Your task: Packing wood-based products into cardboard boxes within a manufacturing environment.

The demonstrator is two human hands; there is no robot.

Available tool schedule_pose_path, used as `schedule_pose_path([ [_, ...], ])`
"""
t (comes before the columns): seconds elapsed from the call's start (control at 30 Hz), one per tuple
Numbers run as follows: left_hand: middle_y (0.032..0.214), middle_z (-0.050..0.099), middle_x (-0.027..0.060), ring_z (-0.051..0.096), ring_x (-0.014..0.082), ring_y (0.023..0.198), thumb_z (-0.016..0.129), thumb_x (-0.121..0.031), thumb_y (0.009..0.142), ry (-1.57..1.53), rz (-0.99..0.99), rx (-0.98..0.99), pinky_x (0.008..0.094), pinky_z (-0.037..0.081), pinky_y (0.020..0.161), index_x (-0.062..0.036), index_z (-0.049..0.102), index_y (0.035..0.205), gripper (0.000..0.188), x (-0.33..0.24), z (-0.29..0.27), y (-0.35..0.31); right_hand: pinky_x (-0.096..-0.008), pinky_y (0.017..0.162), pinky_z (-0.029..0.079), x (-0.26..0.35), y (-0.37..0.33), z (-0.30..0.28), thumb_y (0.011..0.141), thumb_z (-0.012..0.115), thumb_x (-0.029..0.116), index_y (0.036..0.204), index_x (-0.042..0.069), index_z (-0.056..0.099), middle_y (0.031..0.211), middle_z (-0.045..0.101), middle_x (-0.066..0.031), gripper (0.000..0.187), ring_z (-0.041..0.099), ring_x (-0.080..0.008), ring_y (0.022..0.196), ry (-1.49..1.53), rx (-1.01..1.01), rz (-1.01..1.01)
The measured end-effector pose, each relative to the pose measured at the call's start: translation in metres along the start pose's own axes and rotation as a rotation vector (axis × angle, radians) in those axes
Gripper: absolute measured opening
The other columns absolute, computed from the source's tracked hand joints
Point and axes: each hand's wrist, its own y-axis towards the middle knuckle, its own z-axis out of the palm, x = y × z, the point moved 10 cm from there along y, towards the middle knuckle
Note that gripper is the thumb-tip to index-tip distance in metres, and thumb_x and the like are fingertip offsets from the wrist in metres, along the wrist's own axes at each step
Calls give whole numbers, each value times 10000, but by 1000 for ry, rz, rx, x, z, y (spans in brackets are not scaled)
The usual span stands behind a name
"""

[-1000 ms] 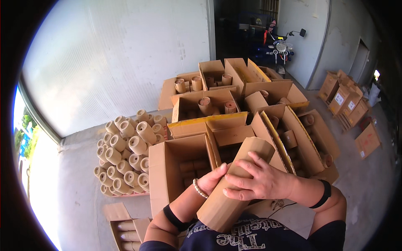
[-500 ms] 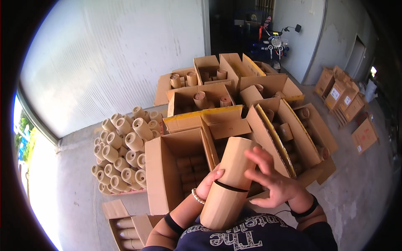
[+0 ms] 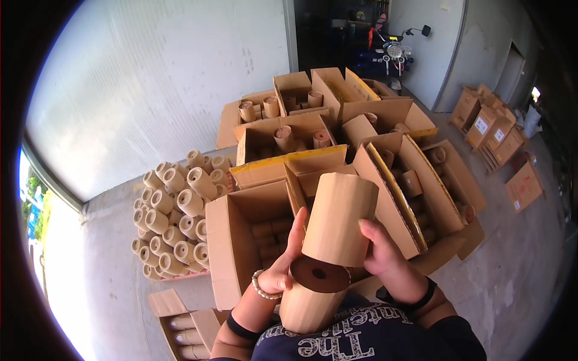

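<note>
In front of my chest are two tan cylinders wrapped in paper. The upper cylinder (image 3: 341, 219) is tilted and raised off the lower one, its near edge still close to the other's top. My right hand (image 3: 385, 256) is closed on its right side, thumb on the front and the other fingers hidden behind. The lower cylinder (image 3: 310, 307) shows a dark brown end with a round hole. My left hand (image 3: 282, 268) clasps it from the left, with a finger reaching up beside the upper cylinder.
Open cardboard boxes (image 3: 220, 253) holding similar cylinders crowd the floor ahead. Pale hollow cylinders (image 3: 158, 221) are piled at left. A smaller box (image 3: 165, 301) of cylinders lies at lower left. More cartons (image 3: 490, 129) stand far right, and a motorbike (image 3: 394, 54) is parked in the doorway.
My right hand, earlier spread open beside the cylinders, now grips the upper one. The two cylinders have come apart, exposing the lower one's dark end.
</note>
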Motion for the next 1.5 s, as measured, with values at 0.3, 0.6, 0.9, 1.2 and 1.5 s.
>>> schedule_pose_path([
  [0.3, 1220, 378, 165, 408, 283, 1119, 804, -213, 430, 246, -255, -97, 426, 294, 956, -68, 84, 1322, 1155, 16, -47, -39, -423, 897, 380, 13, 9, 21, 849, 417, 381, 1215, 110, 370, 1188, 455, -62, 458, 463, -233, 1073, 165, 125, -59],
  [0.6, 1162, 416, 144, 432, 245, 1089, 827, -143, 405, 913, 108, -44, 365, 337, 921, -70, 80, 1316, 1180, -43, -23, -20, -420, 890, 383, 3, 20, -6, 829, 419, 427, 1208, 128, 385, 1190, 452, -62, 483, 443, -239, 1087, 396, -16, 5],
  [0.9, 1174, 394, 190, 453, 277, 1069, 828, -104, 392, 978, 132, 54, 384, 371, 895, -86, 8, 1317, 1236, -16, -11, -14, -419, 913, 366, 20, 11, -5, 864, 400, 339, 1210, 127, 374, 1201, 441, -56, 408, 434, -237, 1099, 270, 4, -140],
  [1.2, 1246, 352, 146, 370, 261, 1157, 813, -118, 421, 1038, 113, -2, 355, 313, 951, -52, 40, 1318, 1186, -11, -10, -16, -366, 909, 358, 22, -5, 12, 684, 680, 229, 1260, 22, 242, 1180, 411, -113, 753, 415, -205, 1098, -217, 130, -301],
  [1.5, 1225, 347, 99, 335, 202, 1154, 821, -125, 434, 740, -204, -7, 330, 295, 952, -38, 111, 1294, 1118, 45, -41, -44, -371, 944, 312, 1, -21, 44, 558, 781, 216, 1271, -15, 166, 1243, 328, -160, 970, 359, -245, 1145, -666, 371, -348],
])
